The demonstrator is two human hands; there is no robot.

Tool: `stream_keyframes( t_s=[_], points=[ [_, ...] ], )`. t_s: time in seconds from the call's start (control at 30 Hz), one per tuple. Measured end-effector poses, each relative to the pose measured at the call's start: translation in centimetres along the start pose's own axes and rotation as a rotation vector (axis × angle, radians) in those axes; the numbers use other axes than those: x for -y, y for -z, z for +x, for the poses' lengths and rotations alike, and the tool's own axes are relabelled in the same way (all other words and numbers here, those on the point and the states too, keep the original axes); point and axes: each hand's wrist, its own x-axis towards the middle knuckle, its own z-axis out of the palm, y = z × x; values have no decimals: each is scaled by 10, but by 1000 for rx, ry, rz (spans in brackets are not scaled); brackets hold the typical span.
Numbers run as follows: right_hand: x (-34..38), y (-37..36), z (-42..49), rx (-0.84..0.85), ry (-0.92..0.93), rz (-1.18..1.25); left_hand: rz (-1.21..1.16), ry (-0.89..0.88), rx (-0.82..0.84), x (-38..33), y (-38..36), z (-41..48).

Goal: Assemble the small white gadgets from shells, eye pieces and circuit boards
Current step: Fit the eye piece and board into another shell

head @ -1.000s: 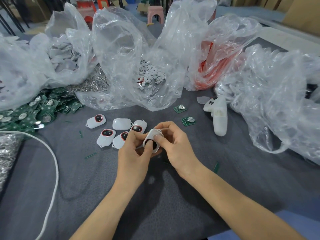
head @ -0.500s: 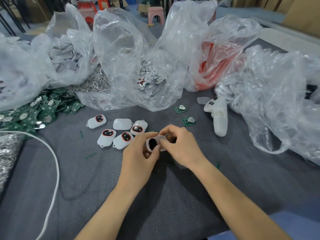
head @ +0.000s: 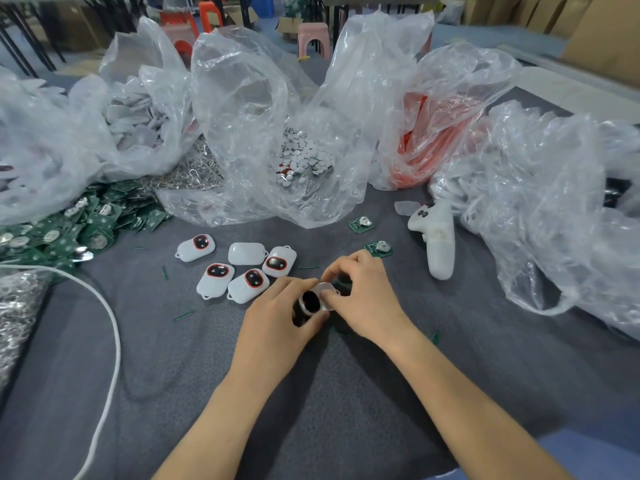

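Both hands meet over the grey cloth at the middle. My left hand (head: pixel 277 317) and my right hand (head: pixel 363 299) pinch one small white gadget (head: pixel 317 299) between them; its dark round eye piece faces me. Several finished white gadgets (head: pixel 216 278) with red-rimmed dark eyes lie just left of my hands, one of them (head: pixel 246 253) face down. Two loose green circuit boards (head: pixel 362 224) (head: pixel 378 248) lie right of that group.
A pile of green circuit boards (head: pixel 69 230) lies at the left edge. Clear plastic bags hold white shells (head: pixel 135 116), small white discs (head: pixel 304 157) and red parts (head: pixel 426 147). A white controller (head: pixel 438 244) lies at the right, and a white cable (head: pixel 110 327) curves at the left.
The hands have lowered slightly toward the cloth and turned the gadget, so its dark eye now faces up and left. The right hand's fingers now curl further over its top.
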Motion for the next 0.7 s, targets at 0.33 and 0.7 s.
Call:
stream_keyframes(
  t_s=[0.33, 0.7],
  points=[
    [7, 101, 82, -168, -27, -213, -127, 104, -56, 3, 0, 2],
    [-23, 105, 154, 261, -344, -945, -167, 47, -92, 5, 2, 0]
  ],
)
